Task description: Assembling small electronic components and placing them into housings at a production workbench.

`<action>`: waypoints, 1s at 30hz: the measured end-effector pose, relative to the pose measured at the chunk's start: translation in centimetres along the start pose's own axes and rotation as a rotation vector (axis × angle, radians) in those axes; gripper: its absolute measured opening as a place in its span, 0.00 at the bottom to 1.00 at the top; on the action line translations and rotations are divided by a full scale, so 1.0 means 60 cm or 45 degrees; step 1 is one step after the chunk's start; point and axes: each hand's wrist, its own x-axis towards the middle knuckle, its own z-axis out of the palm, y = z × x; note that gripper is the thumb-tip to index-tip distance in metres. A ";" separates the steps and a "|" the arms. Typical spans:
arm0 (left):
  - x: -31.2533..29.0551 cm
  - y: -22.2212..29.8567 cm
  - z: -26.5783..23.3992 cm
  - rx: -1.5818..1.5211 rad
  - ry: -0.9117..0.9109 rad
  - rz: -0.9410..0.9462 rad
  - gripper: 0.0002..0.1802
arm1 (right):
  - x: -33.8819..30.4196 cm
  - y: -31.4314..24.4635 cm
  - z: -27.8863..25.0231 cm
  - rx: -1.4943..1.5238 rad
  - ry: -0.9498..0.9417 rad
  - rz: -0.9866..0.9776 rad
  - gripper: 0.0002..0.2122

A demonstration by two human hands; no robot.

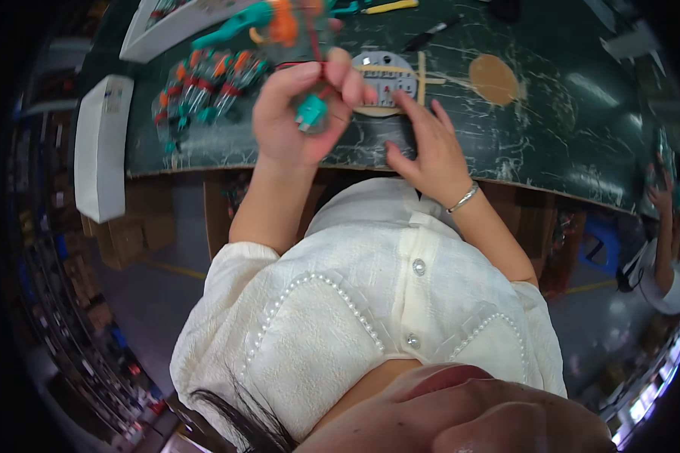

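Observation:
My left hand (298,113) is closed, its thumb and fingers pinching thin red and dark wires. A small teal connector (312,113) shows against its palm. Just beyond the fingers is a clear plastic part with an orange piece (283,23), smeared by motion; the wires seem to run to it. My right hand (434,147) is open with fingers apart. Its fingertips are at the near right edge of a round grey plate (374,59) printed with small dark marks. Pale tan strips (421,75) cross and flank this plate.
Left on the scratched green table (567,143) lies a pile of clear parts with orange, red and teal ends (215,79). White bins (102,151) stand at the left. A tan disc (493,79), a dark pen (434,32) and a yellow-handled tool (391,6) lie farther right and back.

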 end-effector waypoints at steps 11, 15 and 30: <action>-0.033 -0.037 -0.053 -0.900 -0.633 -0.630 0.38 | 0.005 0.003 0.006 -0.094 0.060 -0.034 0.31; -0.036 -0.046 -0.055 -0.893 -0.737 -0.668 0.39 | 0.002 0.003 0.007 -0.120 0.070 -0.051 0.31; -0.051 -0.066 -0.074 0.552 -0.548 -0.171 0.31 | -0.005 0.017 -0.012 0.567 0.062 0.181 0.27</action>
